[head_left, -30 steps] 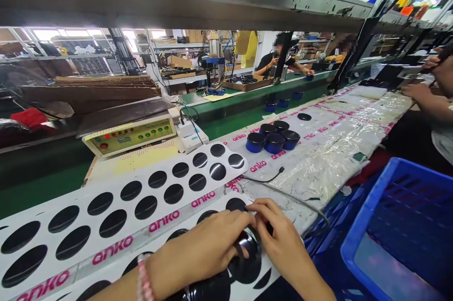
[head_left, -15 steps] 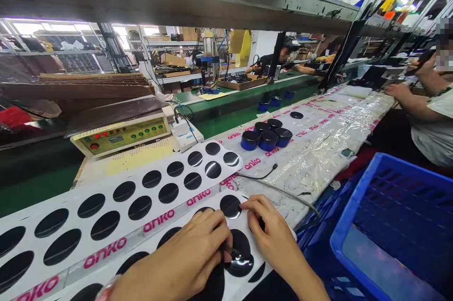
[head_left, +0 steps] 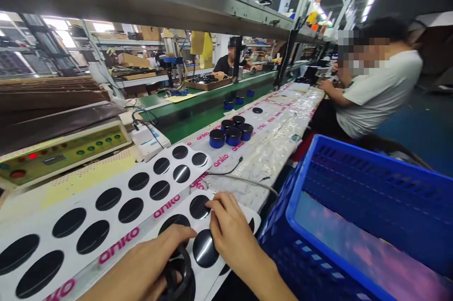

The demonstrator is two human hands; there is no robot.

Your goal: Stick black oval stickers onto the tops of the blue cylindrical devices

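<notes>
Black and glossy, a rounded part [head_left: 186, 270] is sitting in the curled fingers of the left hand [head_left: 148, 256], above a white sheet [head_left: 208, 281]. Fingers of the right hand [head_left: 231, 235] are touching the edge of one black disc [head_left: 198, 207]; any pinching cannot be confirmed. Farther off, blue-and-black cups [head_left: 217, 138] are standing on the table [head_left: 257, 162].

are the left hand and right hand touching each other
Apart. The head view shows a plain gap: white sheet and part of a black disc are visible between the left hand's thumb tip and the right hand.
</notes>
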